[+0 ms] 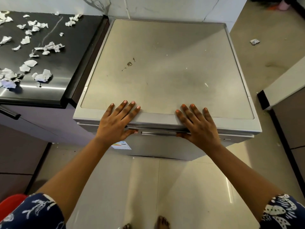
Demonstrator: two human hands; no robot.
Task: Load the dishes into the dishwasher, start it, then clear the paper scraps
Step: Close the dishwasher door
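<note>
From the head camera, the dishwasher (165, 63) stands against the wall with its door closed, just right of a dark counter (72, 60). Both hands lie spread on the front edge of its top. The left hand (115, 121) and the right hand (199, 126) grasp nothing, with fingers straight and flat on the lid and thumbs reaching down over the front lip on either side of the door handle (158, 133). Torn paper scraps (49, 47) lie scattered over the counter, well apart from the hands, and one more scrap (254, 41) lies on the floor (181, 187) to the right of the dishwasher.
</note>
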